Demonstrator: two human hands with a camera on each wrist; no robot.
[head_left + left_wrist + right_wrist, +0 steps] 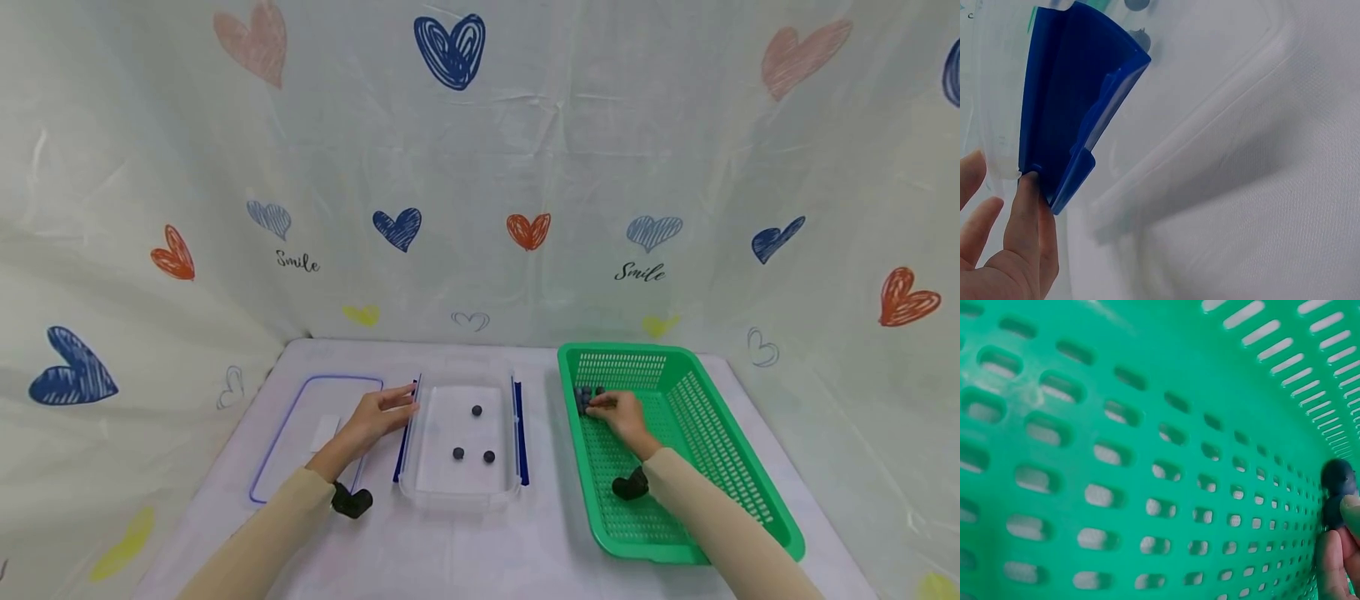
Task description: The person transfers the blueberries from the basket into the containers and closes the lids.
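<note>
My left hand [375, 421] is at the left side of a clear plastic box [442, 429]. Its fingertips touch the blue latch flap [1066, 94] on that side, fingers fairly straight. Three blueberries [477, 411] lie apart on the box floor. Inside a green basket [574, 442], my right hand [622, 415] reaches to the far left corner. There its thumb and fingers pinch a blueberry [1334, 512], with another blueberry [1337, 477] right against it. A small group of blueberries [581, 393] sits along the basket's left wall, partly hidden by the fingers.
A clear lid [311, 417] with a blue edge lies flat left of the box, partly under my left forearm. A second blue flap [522, 437] hangs out on the box's right side. Behind the white-covered table [465, 550] hangs a curtain [480, 150] printed with hearts.
</note>
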